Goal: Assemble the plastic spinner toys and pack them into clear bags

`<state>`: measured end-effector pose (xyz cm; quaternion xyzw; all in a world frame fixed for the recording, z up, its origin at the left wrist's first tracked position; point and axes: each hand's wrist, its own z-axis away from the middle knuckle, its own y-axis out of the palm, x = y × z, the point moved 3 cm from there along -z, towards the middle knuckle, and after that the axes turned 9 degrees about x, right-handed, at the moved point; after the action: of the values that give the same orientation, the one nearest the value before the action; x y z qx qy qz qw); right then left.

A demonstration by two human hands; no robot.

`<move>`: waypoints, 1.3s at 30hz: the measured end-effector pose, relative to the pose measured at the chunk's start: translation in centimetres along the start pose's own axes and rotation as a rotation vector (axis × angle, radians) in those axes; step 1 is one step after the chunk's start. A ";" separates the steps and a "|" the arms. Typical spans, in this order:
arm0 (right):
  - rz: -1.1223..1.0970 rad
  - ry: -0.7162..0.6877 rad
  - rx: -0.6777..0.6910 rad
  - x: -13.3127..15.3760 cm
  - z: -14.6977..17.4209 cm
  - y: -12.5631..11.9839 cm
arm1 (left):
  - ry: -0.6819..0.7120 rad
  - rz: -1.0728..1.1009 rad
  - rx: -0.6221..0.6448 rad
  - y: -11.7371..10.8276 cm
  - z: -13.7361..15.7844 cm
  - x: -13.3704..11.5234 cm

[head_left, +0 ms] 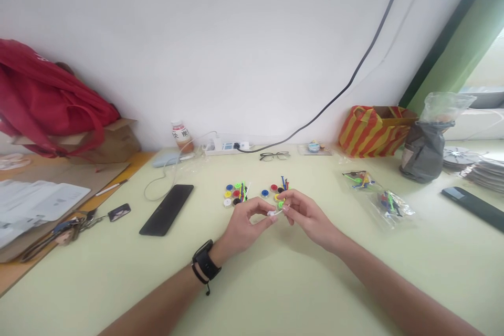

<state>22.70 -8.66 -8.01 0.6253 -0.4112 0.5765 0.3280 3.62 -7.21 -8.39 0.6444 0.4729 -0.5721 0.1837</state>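
Note:
My left hand pinches one end of a small white plastic piece between thumb and fingertips. At its other, thinner end, my right hand closes thumb and fingers on the same piece; its exact shape is partly hidden. Just beyond my left hand lie several small coloured discs beside a bundle of thin coloured plastic sticks. A second group of discs, with a blue disc at its left, is partly covered by my right hand, and more coloured sticks stick out behind it.
A black phone lies to the left, keys farther left. Clear bags of coloured parts lie at right. Behind are glasses, a power strip and a bottle. A striped bag stands back right.

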 end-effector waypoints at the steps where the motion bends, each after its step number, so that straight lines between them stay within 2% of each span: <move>1: 0.005 -0.002 -0.005 0.1 0.0 0.0 | 0.004 0.038 0.009 0.0 -0.1 -0.2; 8: 0.019 -0.032 -0.037 0.2 0.0 -0.1 | -0.055 0.273 0.134 0.3 -0.4 -0.8; 13: 0.280 -0.137 -0.191 0.2 0.3 -1.0 | -0.127 0.357 0.015 -0.3 -0.8 0.7; 16: 0.471 -0.208 -0.135 0.4 0.7 -1.1 | -0.154 0.382 -0.040 -0.6 -1.0 1.2; 19: 0.547 -0.243 -0.076 0.4 1.2 -0.7 | -0.163 0.399 -0.043 -0.7 -1.0 1.0; 22: 0.508 -0.217 -0.084 0.2 1.4 -0.3 | -0.160 0.407 -0.043 -0.7 -0.9 0.7; 27: 0.337 -0.032 0.091 -0.4 0.5 0.0 | -0.154 0.390 -0.067 -0.9 -1.0 0.7; 33: 0.159 -0.108 -0.011 -0.1 0.1 0.0 | -0.144 0.377 -0.057 -0.8 -0.9 1.1; 39: 0.150 -0.111 -0.039 -0.7 0.2 0.2 | -0.127 0.335 -0.003 -0.5 -0.8 0.6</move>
<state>22.56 -8.82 -8.74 0.6174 -0.4855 0.5556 0.2726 3.65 -6.14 -8.54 0.6765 0.3471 -0.5724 0.3070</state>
